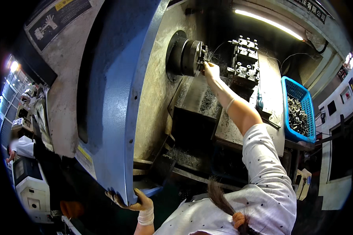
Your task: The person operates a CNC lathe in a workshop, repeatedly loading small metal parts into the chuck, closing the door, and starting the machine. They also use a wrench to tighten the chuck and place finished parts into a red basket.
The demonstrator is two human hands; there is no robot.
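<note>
My right hand reaches into the machine, fingers closed at the front jaws of the round dark chuck; what they grip there is too small to make out. Fine metal strands hang beside it. Just right of the chuck stands a tool block carrying several holders and bolts. Low at the left, my left hand, in a worn glove with a pale band at the wrist, grips the bottom edge of the blue machine door.
A blue basket of small metal parts sits on the right, beside a teal-handled tool on the bed. Metal chips lie below the chuck. Another person in white is at far left. Other machines stand at right.
</note>
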